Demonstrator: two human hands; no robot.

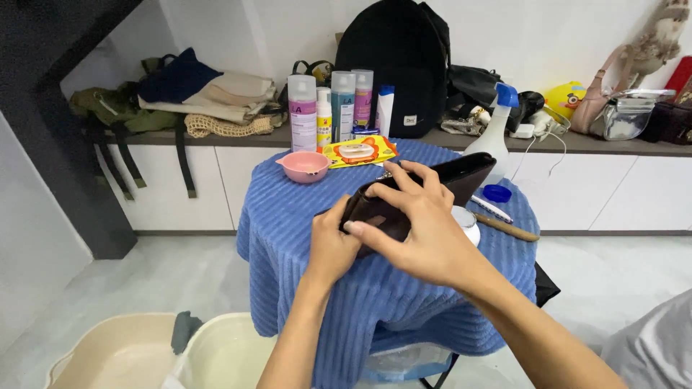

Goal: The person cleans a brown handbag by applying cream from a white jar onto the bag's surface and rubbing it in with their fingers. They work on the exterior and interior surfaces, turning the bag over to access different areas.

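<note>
**Dark purse held over the blue-covered table**

Here, both hands wrapped around a dark brown purse point(432, 189), lifted just above a small table draped in a blue ribbed towel point(288, 223). Left hand point(333, 245) clamped on the near end from below, thumb up against the leather. Right hand point(418, 230) laid over the top, fingers point(404, 174) spread and pressed on the upper edge, palm covering much of the front. Just beneath the purse, a white round container point(467, 223), partly hidden. To the right, a blue cap point(497, 192), a pen point(490, 209) and a wooden stick point(507, 227) on the towel. Farther back, a pink bowl point(305, 166) and a yellow packet of wipes point(358, 151), well apart from the hands. Behind, on the shelf, several bottles point(331, 108), a white spray bottle point(494, 130) and a black backpack point(393, 65). Down on the floor, two cream basins point(216, 353)
</note>
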